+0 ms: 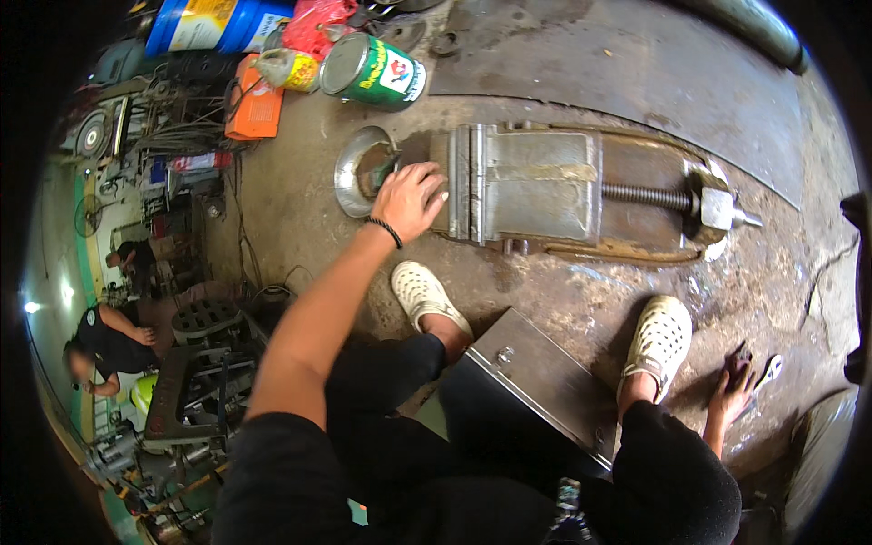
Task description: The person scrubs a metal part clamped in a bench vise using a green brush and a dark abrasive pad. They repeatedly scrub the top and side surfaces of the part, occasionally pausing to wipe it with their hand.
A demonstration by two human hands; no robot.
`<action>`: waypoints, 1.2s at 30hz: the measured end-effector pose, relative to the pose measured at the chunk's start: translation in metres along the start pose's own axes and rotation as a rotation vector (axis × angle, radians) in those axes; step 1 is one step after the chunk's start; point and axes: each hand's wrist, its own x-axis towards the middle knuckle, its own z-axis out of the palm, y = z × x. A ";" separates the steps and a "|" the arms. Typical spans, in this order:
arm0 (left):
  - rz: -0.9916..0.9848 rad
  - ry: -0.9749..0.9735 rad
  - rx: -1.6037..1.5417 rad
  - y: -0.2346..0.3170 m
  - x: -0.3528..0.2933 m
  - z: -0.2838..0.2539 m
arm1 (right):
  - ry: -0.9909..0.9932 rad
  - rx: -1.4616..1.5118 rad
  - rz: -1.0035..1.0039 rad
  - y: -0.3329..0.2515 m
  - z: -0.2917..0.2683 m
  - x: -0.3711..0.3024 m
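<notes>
A large machine vise (pixel 545 182) lies on the floor in front of me, with a grey metal jaw block and a threaded screw (pixel 647 196) toward its right end. My left hand (pixel 411 200) rests on the vise's left end, fingers laid over the metal. Beside that hand is a shallow metal bowl (pixel 348 182) with something dark in it. Far to the right, my right hand (pixel 729 396) is down at the floor. Its fingers are closed about a small dark thing I cannot make out. A tool with a silvery end (pixel 770 371) lies against that hand.
A metal box (pixel 545 381) stands between my feet. Beyond the vise lies a steel plate (pixel 618 64). A green can (pixel 377 73), a plastic bottle (pixel 289 70), an orange case (pixel 254 100) and a blue bucket (pixel 204 25) stand at the far left. Two people are among machinery on the left.
</notes>
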 end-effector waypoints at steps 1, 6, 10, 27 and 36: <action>0.027 -0.127 0.040 -0.016 0.007 -0.011 | 0.106 -0.019 -0.072 -0.001 0.000 0.000; -0.070 0.016 -0.141 -0.075 0.031 -0.050 | 0.140 0.048 0.063 -0.036 -0.021 0.003; -0.216 0.012 -0.158 -0.065 0.047 -0.038 | 0.044 0.281 -0.028 -0.064 -0.046 0.000; 0.165 -0.014 -0.073 0.036 0.087 -0.051 | -0.037 0.288 0.792 0.045 -0.003 -0.021; 0.173 -0.029 -0.119 0.025 0.046 -0.092 | 0.405 0.308 0.748 0.067 -0.034 -0.002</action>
